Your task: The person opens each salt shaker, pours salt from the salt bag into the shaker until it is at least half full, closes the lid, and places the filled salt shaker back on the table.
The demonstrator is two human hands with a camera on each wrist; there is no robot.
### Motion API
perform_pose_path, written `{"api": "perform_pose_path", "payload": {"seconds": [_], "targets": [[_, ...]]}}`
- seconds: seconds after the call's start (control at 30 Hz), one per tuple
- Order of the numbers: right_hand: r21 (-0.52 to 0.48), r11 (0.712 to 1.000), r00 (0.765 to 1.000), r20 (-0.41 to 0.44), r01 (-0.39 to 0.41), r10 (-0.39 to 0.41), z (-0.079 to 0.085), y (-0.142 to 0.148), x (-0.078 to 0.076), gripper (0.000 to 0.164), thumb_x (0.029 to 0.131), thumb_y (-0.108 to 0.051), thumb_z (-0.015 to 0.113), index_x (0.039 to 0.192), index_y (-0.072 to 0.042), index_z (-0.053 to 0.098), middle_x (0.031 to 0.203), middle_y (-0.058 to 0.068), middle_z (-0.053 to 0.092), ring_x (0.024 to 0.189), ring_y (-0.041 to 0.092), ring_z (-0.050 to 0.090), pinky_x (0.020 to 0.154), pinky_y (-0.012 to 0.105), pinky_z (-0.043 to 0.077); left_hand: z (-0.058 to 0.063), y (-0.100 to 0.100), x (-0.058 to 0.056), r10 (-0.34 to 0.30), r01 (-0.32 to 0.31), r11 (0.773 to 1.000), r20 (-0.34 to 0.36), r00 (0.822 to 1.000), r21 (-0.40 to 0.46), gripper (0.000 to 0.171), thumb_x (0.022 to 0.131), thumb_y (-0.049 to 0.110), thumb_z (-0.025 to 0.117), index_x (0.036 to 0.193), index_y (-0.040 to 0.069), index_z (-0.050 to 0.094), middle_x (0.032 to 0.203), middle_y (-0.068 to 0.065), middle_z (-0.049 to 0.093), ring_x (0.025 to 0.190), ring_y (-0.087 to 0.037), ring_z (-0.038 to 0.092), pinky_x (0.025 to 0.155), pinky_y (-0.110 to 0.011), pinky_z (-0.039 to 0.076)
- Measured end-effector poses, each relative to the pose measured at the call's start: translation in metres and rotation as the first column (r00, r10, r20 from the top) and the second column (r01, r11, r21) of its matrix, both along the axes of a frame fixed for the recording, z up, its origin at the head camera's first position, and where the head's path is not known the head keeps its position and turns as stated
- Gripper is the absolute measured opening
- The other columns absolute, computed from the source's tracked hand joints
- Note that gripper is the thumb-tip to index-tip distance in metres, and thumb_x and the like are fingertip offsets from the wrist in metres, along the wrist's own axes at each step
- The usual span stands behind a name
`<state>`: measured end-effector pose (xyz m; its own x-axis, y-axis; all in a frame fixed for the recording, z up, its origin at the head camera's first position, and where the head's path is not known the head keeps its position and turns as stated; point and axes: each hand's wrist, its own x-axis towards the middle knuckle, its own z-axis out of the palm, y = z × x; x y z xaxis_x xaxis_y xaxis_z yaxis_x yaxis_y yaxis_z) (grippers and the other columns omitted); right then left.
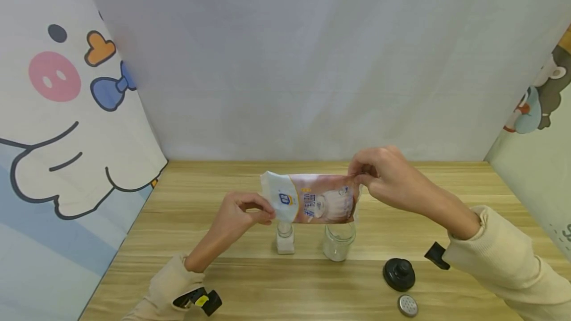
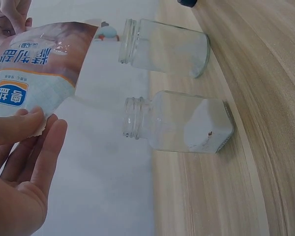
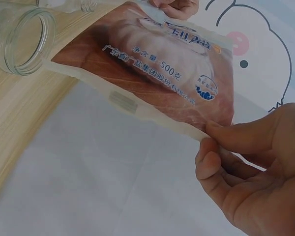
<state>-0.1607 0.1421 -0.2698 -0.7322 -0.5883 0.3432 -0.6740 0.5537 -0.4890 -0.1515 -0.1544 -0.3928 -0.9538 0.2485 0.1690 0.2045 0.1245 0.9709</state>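
A printed salt bag, brown and pale blue, is held up on its side above two glass jars. My left hand pinches the bag's pale blue end at a lower corner, between thumb and fingers. At the brown end, my right hand pinches the upper corner; the right wrist view shows thumb and forefinger on the seam. Below the bag stands a small square glass bottle with white grains in its bottom, uncapped. Beside it is a wider round glass jar, also uncapped, with a little whitish content low down.
On the wooden tabletop, a black knobbed lid lies to the right of the jars. A small metal shaker cap with holes lies just in front of it. A pale curtain hangs behind the table, with cartoon-printed panels at both sides.
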Motion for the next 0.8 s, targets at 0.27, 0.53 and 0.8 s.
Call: {"api": "perform_pose_path", "payload": {"seconds": [0.27,0.53,0.8], "targets": [[-0.006,1.0,1.0,-0.006,0.004,-0.004,0.0003,0.0006,0.0014,0.027,0.077,0.02,0.055,0.077,-0.004,0.067,0.074,0.002,0.064,0.061,0.01,0.055,0.052,0.024,0.05,0.0013,0.0005,-0.0003,0.0,0.0,1.0,0.0,1.0,-0.004,0.004,0.077,-0.007,0.071,0.081,-0.005,0.071,0.084,-0.017,0.068,0.078,-0.041,0.066,0.067,-0.037,0.059],[-0.006,1.0,1.0,-0.026,0.003,-0.003,0.0003,0.0009,0.002,0.027,0.078,0.019,0.056,0.078,-0.005,0.068,0.075,0.001,0.064,0.062,0.009,0.055,0.053,0.024,0.05,0.0029,0.0002,0.0004,-0.001,0.001,1.0,0.0,1.0,-0.006,0.004,0.077,-0.007,0.071,0.081,-0.005,0.071,0.084,-0.016,0.068,0.08,-0.044,0.065,0.067,-0.037,0.059],[-0.007,1.0,0.999,-0.041,0.002,-0.003,0.0004,0.0005,0.0025,0.027,0.078,0.019,0.055,0.078,-0.005,0.068,0.074,0.001,0.064,0.061,0.009,0.054,0.052,0.024,0.049,0.0034,0.0,0.0006,0.0,0.0,1.0,0.004,1.0,0.001,0.005,0.077,-0.008,0.071,0.081,-0.005,0.07,0.084,-0.017,0.068,0.077,-0.035,0.067,0.068,-0.038,0.059]]}}
